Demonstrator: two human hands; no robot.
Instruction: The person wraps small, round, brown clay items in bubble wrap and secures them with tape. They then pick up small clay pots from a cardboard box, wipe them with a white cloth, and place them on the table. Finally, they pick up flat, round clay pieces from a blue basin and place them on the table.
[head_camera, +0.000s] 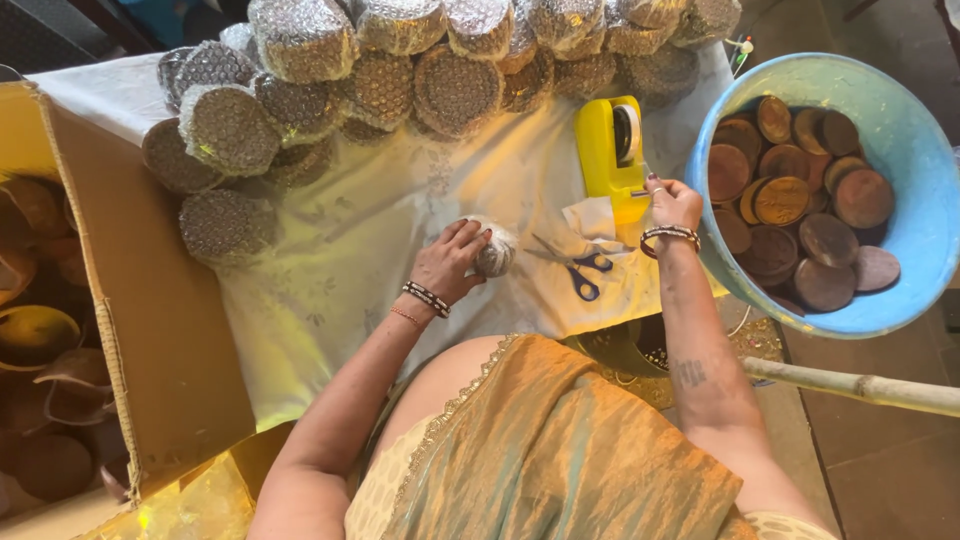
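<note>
Bubble-wrapped round bundle (494, 250) under left hand (449, 262), right hand (674, 203) at yellow tape dispenser (609, 150)

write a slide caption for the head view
Left hand steadies a bubble-wrapped round bundle; right hand pulls tape from yellow dispenser.

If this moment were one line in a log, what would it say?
left hand: on bubble-wrapped bundle | right hand: pulling tape at yellow dispenser | scissors: between hands on white cloth
</note>
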